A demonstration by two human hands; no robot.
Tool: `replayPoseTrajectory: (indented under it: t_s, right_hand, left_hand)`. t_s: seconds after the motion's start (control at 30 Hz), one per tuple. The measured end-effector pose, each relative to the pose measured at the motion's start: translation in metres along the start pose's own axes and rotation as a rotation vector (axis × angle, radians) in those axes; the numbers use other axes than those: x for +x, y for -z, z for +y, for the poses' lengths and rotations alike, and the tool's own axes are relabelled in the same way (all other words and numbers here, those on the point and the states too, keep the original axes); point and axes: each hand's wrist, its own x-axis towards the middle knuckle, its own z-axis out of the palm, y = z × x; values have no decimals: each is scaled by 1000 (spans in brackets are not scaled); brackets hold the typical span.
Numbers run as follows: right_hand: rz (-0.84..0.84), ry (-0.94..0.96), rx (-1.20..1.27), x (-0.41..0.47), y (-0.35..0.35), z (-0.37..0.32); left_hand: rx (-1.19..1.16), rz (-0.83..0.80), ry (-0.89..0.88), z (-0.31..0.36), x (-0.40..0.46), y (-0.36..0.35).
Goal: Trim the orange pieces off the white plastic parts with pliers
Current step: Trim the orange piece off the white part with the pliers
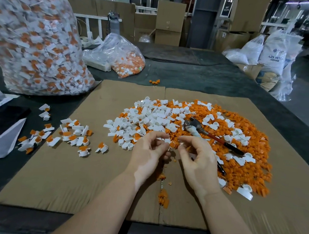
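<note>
My left hand (150,153) and my right hand (197,161) meet over the cardboard sheet (67,180), fingers curled. Between their fingertips they pinch one small white part with an orange piece (171,145). The pliers (202,131) lie unheld on the heap just beyond my right hand, jaws to the left, red and black handles running right. Trimmed white parts (150,118) are piled behind my hands. A wide spread of cut orange pieces (242,160) lies to the right. Several untrimmed white-and-orange parts (72,136) are scattered to the left.
A big clear bag of untrimmed parts (36,39) stands at the back left, and a smaller bag (126,57) lies behind the cardboard. A white box (0,138) sits at the left edge. Orange scraps (163,197) lie between my forearms. Sacks (273,57) stand at the far right.
</note>
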Motion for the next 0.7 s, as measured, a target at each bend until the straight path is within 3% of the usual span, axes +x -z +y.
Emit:
replayPoseTrajectory:
  t_s: [0.17, 0.7]
  right_hand:
    - [-63, 108, -47, 1, 0, -2]
    - [-84, 119, -73, 1, 1, -2]
  left_hand:
    - [-41, -19, 9, -1, 0, 0]
    - [-5, -20, -23, 1, 0, 0]
